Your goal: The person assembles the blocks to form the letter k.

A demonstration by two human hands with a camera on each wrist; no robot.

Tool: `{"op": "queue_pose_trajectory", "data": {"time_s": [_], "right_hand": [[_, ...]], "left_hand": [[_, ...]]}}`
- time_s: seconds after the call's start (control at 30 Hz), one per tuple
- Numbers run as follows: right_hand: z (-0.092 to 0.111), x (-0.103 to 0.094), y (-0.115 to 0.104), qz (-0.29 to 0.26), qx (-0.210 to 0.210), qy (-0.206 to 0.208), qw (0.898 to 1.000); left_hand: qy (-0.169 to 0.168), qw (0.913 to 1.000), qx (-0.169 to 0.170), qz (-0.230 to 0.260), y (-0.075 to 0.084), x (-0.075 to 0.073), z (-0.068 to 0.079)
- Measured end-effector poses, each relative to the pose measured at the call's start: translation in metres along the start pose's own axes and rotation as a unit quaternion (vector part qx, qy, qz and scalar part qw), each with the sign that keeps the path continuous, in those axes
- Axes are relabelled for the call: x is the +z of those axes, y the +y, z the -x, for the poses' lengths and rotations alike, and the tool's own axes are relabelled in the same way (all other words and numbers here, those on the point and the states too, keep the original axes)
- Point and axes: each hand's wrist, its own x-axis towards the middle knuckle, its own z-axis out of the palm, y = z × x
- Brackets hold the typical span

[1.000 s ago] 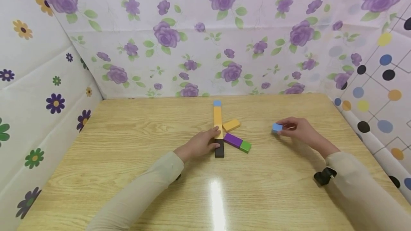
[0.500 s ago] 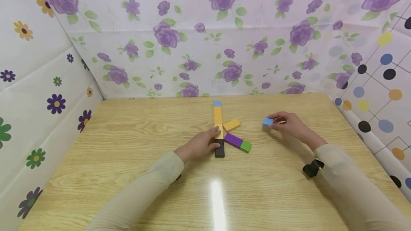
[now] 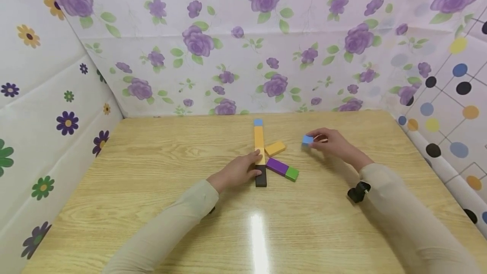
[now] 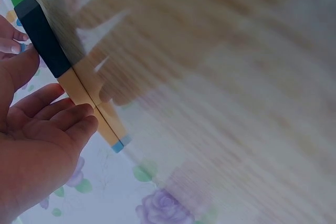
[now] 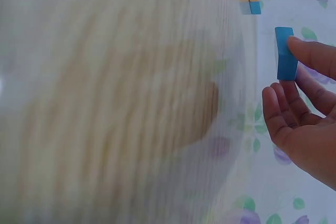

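Observation:
Two-tone wooden-looking blocks lie end to end in a row: a small blue block point(image 3: 258, 122) at the far end, an orange block point(image 3: 258, 135), a paler yellow block point(image 3: 259, 160) and a black block point(image 3: 261, 179) nearest me. My left hand point(image 3: 236, 174) rests on this row, thumb on the black block and fingertips on the pale yellow one. To the right, my right hand point(image 3: 335, 145) pinches another blue block point(image 3: 307, 140) between thumb and fingers. The right wrist view shows that blue block point(image 5: 286, 55) upright in the fingers, beyond the row's blue end point(image 5: 255, 8).
Beside the row lie a loose orange block point(image 3: 275, 148), a purple block point(image 3: 277, 166) and a green block point(image 3: 291, 173), the last two end to end. The wooden tabletop point(image 3: 171, 138) meets a flowered cloth point(image 3: 160, 58) at the back, with patterned cloths on both sides.
My right hand has moved left and slightly away from me, carrying the blue block closer to the row. The left hand and the other blocks have stayed where they were.

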Motion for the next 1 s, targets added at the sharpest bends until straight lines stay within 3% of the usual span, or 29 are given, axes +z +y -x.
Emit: {"op": "queue_pose_trajectory", "data": {"time_s": [0.4,1.0], "right_hand": [[-0.024,0.011,0.000,0.029,-0.040,-0.020,0.999],[-0.046,0.026,-0.009,0.046,-0.050,-0.056,0.996]], "left_hand": [[0.001,1.0000,-0.003,-0.001,0.000,0.001,0.000],[0.000,1.0000,-0.002,-0.008,0.000,0.000,-0.001]]}}
